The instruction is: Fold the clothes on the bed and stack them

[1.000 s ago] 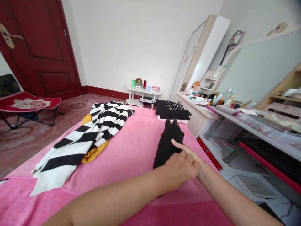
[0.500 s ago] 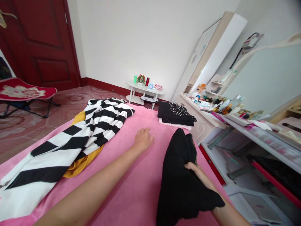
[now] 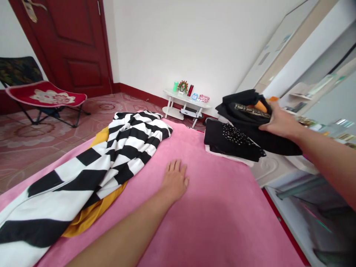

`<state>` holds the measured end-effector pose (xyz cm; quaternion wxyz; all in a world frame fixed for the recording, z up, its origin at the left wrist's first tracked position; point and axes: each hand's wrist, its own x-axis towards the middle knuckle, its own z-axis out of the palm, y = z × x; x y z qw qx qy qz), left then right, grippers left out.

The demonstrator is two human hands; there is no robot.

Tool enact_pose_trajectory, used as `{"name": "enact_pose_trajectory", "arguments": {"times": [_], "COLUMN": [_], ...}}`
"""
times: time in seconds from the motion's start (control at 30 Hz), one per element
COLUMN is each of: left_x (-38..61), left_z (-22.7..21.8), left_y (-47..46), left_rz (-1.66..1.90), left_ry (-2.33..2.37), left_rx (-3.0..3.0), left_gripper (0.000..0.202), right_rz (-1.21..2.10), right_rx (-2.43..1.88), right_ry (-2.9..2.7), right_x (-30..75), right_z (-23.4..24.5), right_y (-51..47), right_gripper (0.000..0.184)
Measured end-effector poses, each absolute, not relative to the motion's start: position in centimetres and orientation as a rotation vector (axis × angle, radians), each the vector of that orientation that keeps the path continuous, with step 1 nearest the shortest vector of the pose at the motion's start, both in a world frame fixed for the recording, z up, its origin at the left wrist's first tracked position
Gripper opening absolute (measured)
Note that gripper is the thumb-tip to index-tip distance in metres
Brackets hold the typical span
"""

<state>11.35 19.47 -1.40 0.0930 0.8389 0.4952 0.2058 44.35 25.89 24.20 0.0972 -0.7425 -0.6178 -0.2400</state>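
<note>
My right hand [image 3: 279, 120] is closed on a folded black garment [image 3: 239, 105] with a gold-coloured trim, and holds it up at the right, just above a stack of folded clothes. On top of that stack lies a black garment with white dots [image 3: 219, 135]; a pale pink piece [image 3: 244, 160] shows beneath. My left hand [image 3: 175, 180] rests palm down on the pink bed cover [image 3: 211, 207], fingers stretched out and holding nothing. To its left lies a crumpled black-and-white striped garment [image 3: 130, 144], with a mustard-yellow cloth [image 3: 91, 218] partly under it.
Beyond the bed a small white table [image 3: 186, 98] bears a plant, a red can and other small items. A red folding chair [image 3: 50, 94] stands at the left near a dark red door [image 3: 83, 48]. Bottles crowd a dressing table [image 3: 330, 129] on the right.
My right hand has lifted the black garment off the bed and carried it forward to above the folded stack. My left hand has flattened on the cover. The view has shifted.
</note>
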Motion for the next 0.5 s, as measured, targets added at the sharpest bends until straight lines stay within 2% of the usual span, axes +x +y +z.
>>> {"name": "enact_pose_trajectory", "arguments": {"times": [0.1,0.13,0.2,0.27,0.33,0.5], "left_x": [11.5,11.6,11.7,11.7,11.8,11.7], "left_z": [-1.6,-1.6,-1.7,-1.8,-1.8,-1.8], "left_y": [19.8,19.9,20.0,20.0,20.0,19.9], "left_rz": [0.632,0.638,0.647,0.657,0.666,0.638], "left_ry": [1.459,1.455,1.448,1.446,1.448,1.446], "left_rx": [2.474,2.469,2.463,2.46,2.458,2.454], "left_gripper": [0.049,0.049,0.049,0.049,0.049,0.049], "right_rz": [-0.651,-0.568,-0.424,-0.49,-0.57,-0.659], "right_rx": [-2.271,-2.374,-2.492,-2.494,-2.442,-2.179], "right_ry": [-1.963,-1.907,-1.893,-1.84,-1.818,-1.951], "right_x": [46.3,46.7,47.3,47.6,47.7,47.5], "right_z": [18.5,15.9,10.8,7.6,6.8,9.2], "right_y": [29.0,29.4,29.9,30.1,30.1,29.4], "right_gripper": [0.104,0.105,0.098,0.091,0.086,0.074]}}
